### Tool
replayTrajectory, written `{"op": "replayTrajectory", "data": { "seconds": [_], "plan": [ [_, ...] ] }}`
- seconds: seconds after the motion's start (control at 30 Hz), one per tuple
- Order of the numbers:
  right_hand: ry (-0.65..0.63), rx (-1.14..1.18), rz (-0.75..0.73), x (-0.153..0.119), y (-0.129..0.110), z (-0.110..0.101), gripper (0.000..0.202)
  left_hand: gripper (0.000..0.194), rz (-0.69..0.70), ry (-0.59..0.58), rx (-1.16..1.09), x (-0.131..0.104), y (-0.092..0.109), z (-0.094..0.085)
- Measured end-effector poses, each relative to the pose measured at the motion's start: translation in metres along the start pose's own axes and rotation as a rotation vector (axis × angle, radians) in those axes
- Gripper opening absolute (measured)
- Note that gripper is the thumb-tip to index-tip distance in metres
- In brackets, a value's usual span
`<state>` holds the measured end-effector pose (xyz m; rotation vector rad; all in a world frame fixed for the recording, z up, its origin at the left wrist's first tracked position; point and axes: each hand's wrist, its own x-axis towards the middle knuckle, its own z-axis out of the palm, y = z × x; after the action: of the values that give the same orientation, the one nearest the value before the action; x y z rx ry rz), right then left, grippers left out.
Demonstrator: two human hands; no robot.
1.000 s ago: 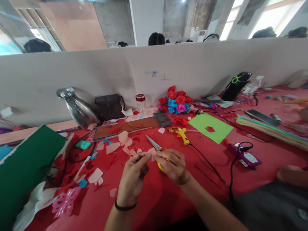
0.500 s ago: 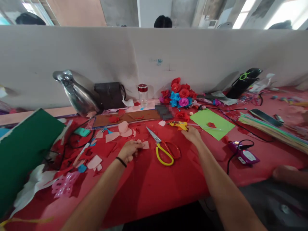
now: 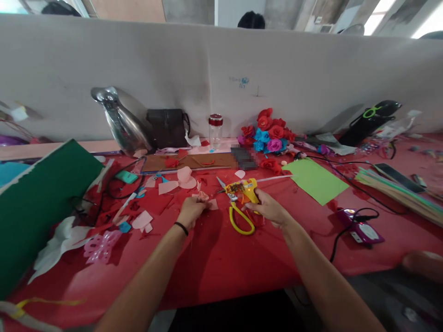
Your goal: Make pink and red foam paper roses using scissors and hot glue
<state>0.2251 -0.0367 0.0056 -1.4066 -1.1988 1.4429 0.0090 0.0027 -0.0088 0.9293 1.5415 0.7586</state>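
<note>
Left of our left hand [image 3: 191, 212] lie pink paper scraps [image 3: 142, 220]. That hand pinches a small pink piece [image 3: 212, 204] at its fingertips. Between our hands lie yellow-handled scissors [image 3: 233, 222], partly hidden by the yellow glue gun [image 3: 249, 186] our right hand [image 3: 272, 208] grips. Right of that hand lies a green sheet [image 3: 320, 181].

The red table [image 3: 218, 272] bears scissors [image 3: 242, 232], paper scraps [image 3: 142, 220] — a green sheet [image 3: 320, 183] too.
</note>
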Motion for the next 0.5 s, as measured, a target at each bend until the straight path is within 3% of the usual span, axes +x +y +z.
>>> {"op": "replayTrajectory", "data": {
  "seconds": [0.27, 0.4, 0.5],
  "plan": [
    [-0.039, 0.168, -0.006, 0.001, 0.001, 0.000, 0.024, 0.019, 0.034, 0.015, 0.013, 0.001, -0.001, -0.001],
    [0.109, 0.051, -0.025, 0.007, 0.008, 0.007, 0.031, 0.017, 0.039, 0.016, 0.014, 0.002, -0.002, -0.001],
    [0.150, -0.067, -0.109, 0.010, 0.015, 0.009, 0.033, 0.017, 0.042, 0.014, 0.018, 0.002, -0.002, 0.000]
  ]
}}
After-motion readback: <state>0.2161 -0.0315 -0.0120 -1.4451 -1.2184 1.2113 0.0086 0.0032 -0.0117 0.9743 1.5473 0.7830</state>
